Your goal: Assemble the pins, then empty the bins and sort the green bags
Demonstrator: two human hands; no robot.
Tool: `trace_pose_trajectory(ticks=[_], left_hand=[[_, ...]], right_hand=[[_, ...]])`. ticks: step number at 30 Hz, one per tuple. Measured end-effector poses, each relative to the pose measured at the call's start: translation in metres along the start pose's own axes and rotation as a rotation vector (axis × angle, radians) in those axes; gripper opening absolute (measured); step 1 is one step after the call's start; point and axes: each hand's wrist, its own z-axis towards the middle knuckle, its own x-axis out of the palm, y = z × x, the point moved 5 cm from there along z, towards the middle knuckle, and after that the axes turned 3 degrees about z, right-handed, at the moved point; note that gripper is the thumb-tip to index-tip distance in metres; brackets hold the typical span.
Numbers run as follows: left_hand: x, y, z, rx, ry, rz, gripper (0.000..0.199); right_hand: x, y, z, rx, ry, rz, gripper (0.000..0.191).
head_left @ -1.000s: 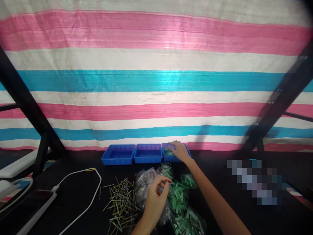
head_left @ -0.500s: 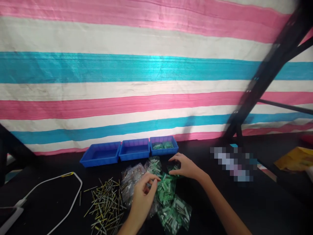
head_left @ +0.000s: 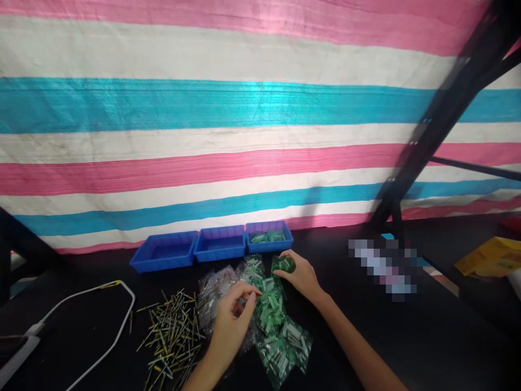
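Observation:
My right hand (head_left: 302, 274) is closed on a small clear bag of green pieces (head_left: 284, 264), thumb in front and fingers behind. My left hand (head_left: 234, 312) is curled over the bags, thumb and forefinger tips close together; whether something small is between them is hidden. Beneath and beside it lie several bags of green and pale pieces (head_left: 271, 312). Left of these are clear bags with brownish contents (head_left: 211, 290), partly covered by my left hand. A loose heap of thin metal rods with yellow parts (head_left: 173, 331) lies further left.
Three blue trays stand in a row at the back: a left tray (head_left: 163, 266), a middle tray (head_left: 220, 255) and a right tray (head_left: 269, 247) with green bags inside. A white cable (head_left: 101, 355) loops at left. A yellow package (head_left: 488, 258) is at far right, beyond a black frame post (head_left: 431, 138).
My right hand has closed on a small green bag and lifted it slightly. My left hand keeps its curled pose above the bags. The whole view has shifted a little.

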Motion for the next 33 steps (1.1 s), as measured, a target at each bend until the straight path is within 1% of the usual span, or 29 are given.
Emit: trace_pose_trajectory(ticks=[2,4,6,8,9,11,13,14,16,18,20,22,25,27,28,29,31,33], left_hand=[[0.0,-0.001,-0.001,-0.001,-0.003,0.004,0.024],[0.0,-0.001,-0.001,-0.012,-0.01,-0.001,0.023],[-0.001,0.0,-0.001,-0.033,-0.027,-0.024,0.021],[-0.001,0.002,-0.001,-0.048,-0.06,-0.071,0.021],[-0.002,0.004,0.0,-0.051,-0.082,-0.098,0.024],[-0.003,0.008,0.001,-0.058,-0.126,-0.144,0.03],[-0.003,0.013,0.003,-0.07,-0.157,-0.166,0.035],[-0.003,0.015,0.004,-0.077,-0.164,-0.167,0.033],[-0.003,0.017,0.004,-0.083,-0.171,-0.155,0.026],[-0.004,0.016,0.004,-0.074,-0.18,-0.131,0.02],[-0.007,0.013,0.004,-0.057,-0.194,-0.107,0.017],[-0.011,0.009,0.003,-0.022,-0.211,-0.086,0.014],[-0.017,0.003,0.002,0.064,-0.225,-0.058,0.008],[-0.02,0.002,0.002,0.107,-0.224,-0.04,0.009],[-0.021,0.003,0.003,0.112,-0.224,-0.033,0.01],[-0.022,0.004,0.004,0.105,-0.228,-0.027,0.009],[-0.024,0.008,0.005,0.061,-0.251,-0.034,0.009],[-0.025,0.012,0.006,0.01,-0.283,-0.064,0.016]], right_hand=[[-0.002,0.003,-0.001,-0.014,-0.068,0.1,0.032],[-0.003,0.007,-0.002,-0.011,-0.13,0.237,0.035],[-0.002,0.012,-0.004,0.034,-0.157,0.406,0.044],[0.002,0.021,-0.008,0.084,-0.147,0.554,0.052],[0.004,0.027,-0.01,0.088,-0.13,0.605,0.052],[0.009,0.042,-0.016,0.057,-0.061,0.665,0.044],[0.017,0.056,-0.022,0.022,0.071,0.708,0.032],[0.021,0.061,-0.026,0.014,0.143,0.726,0.028],[0.027,0.067,-0.032,0.02,0.257,0.751,0.026],[0.03,0.067,-0.036,0.037,0.295,0.751,0.029],[0.03,0.066,-0.037,0.045,0.29,0.736,0.032],[0.027,0.066,-0.035,0.012,0.259,0.702,0.027],[0.02,0.072,-0.032,-0.135,0.2,0.622,0.011],[0.017,0.076,-0.031,-0.225,0.179,0.575,0.008],[0.017,0.076,-0.03,-0.239,0.171,0.559,0.009],[0.018,0.076,-0.03,-0.223,0.165,0.546,0.011],[0.021,0.072,-0.028,-0.144,0.152,0.533,0.015],[0.025,0.069,-0.022,-0.072,0.135,0.519,0.023]])
